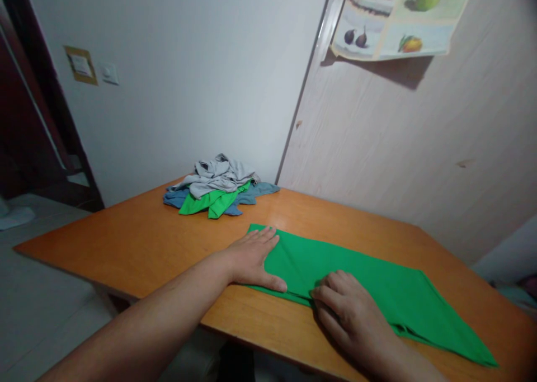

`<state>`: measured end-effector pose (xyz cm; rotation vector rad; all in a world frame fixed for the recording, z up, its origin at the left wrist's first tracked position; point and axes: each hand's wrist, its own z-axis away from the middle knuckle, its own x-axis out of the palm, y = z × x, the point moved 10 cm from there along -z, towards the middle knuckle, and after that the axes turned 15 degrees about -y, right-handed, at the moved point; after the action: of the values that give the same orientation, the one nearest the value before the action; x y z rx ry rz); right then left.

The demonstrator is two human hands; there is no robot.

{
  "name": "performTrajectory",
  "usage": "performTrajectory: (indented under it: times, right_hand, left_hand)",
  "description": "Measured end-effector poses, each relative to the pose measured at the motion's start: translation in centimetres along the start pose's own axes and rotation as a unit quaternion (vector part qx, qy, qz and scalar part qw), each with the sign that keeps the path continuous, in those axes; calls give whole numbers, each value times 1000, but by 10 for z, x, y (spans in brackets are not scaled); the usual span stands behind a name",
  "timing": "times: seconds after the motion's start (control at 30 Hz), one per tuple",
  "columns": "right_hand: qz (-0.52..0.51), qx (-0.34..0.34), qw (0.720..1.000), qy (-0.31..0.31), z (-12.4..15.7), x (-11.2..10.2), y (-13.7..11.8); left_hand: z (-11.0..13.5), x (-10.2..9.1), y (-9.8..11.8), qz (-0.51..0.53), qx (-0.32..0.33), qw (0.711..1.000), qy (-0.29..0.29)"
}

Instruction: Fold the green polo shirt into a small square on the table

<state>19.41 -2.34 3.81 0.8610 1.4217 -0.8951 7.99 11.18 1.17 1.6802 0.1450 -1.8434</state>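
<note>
One green cloth [364,270] lies near the table [146,242] edge. Your left hand [254,264] spreads flat on its left end; your right hand [348,312] curls at its near side, grip unclear. Open table separates it from one clothes heap [218,183] behind.

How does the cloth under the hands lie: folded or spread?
Folded: the cloth is a long strip, layers showing along its near edge.

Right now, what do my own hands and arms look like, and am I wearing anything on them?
Your left hand and right hand are bare, with no gloves, rings or watch that I can see. The left forearm and right forearm show no sleeve within the picture.
</note>
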Motion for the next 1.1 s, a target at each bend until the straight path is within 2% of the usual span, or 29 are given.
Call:
performTrajectory:
  times: [0.2,0.33,0.47,0.7,0.8,0.93,1.1]
  right_hand:
    - [-4,-7,1000,-9,2,1,-6]
    - [-19,16,999,-23,0,-6,-7]
    - [-53,40,998,-6,-4,-13,-3]
    - [-100,51,993,-28,-2,-3,-5]
    - [-142,68,988,10,12,-15,14]
    - [-180,122,972,90,44,-31,59]
    - [-172,149,967,116,76,-35,89]
  left_hand:
    - [-1,3,-2,-4,3,1000,-25]
    - [-1,3,-2,-7,2,1000,-25]
    - [1,3,-1,-7,-4,999,-31]
    - [2,1,0,-15,10,999,-37]
    - [3,-1,1,-15,14,999,-33]
    - [3,-5,1,-22,1,1000,-20]
    - [3,-15,20,-43,10,999,-2]
